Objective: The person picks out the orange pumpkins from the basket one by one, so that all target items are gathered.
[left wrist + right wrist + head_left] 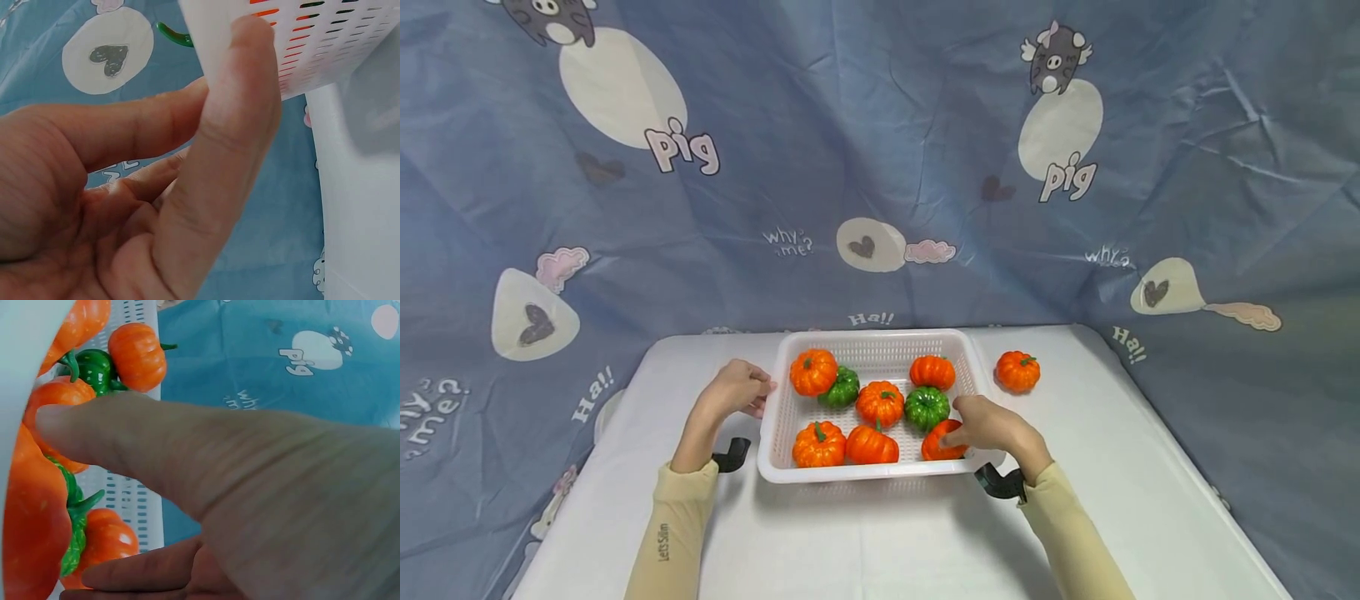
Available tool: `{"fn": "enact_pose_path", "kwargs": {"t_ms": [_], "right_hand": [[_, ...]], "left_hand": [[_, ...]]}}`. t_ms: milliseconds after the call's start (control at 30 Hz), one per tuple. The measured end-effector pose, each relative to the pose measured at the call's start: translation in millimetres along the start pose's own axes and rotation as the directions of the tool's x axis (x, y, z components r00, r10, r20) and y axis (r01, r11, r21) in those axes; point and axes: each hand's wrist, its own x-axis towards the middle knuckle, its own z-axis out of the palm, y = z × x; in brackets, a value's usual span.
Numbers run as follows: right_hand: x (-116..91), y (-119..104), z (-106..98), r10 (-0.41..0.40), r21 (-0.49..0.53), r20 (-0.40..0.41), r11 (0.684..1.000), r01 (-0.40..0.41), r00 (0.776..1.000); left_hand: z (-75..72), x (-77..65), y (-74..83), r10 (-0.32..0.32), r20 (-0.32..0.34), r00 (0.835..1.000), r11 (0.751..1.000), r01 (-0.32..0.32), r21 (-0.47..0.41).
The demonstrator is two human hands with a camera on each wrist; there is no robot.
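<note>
A white perforated plastic basket [880,473] holds several small pumpkins, mostly orange with two green ones. At its left end, my left hand [737,390] pinches the rim; the left wrist view shows the thumb and a finger [240,94] against the white rim [206,47]. My right hand [996,429] reaches over the front right corner and grips an orange pumpkin [934,444] inside the basket. Thumb and fingers lie spread to either side of that pumpkin [34,525] in the right wrist view. A green pumpkin [927,408] sits just behind it.
One orange pumpkin [1017,372] lies outside the basket, to its right on the white table [820,542]. Blue printed cloth [880,150] hangs behind the table and along both sides. Each wrist carries a black camera mount [733,455].
</note>
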Motion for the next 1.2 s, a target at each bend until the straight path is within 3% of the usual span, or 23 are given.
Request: {"fn": "enact_pose_path", "kwargs": {"t_ms": [400,800,1200], "right_hand": [[2.7,-3.1,13.2,-0.002,-0.035,0.024,0.999,0.003,1.0],[5.2,-1.8,27.4,-0.073,-0.069,-0.041,0.995,0.07,0.997],[3.9,-0.9,28.2,-0.05,-0.019,-0.058,0.999,0.049,0.997]], "left_hand": [[1.5,-1.4,1.7,0.001,-0.01,1.0,1.0,-0.001,-0.012],[1.7,-0.4,1.0,-0.014,-0.02,1.0,1.0,0.014,0.0],[2.1,1.0,0.2,-0.014,-0.029,0.999,1.0,0.015,0.01]]}}
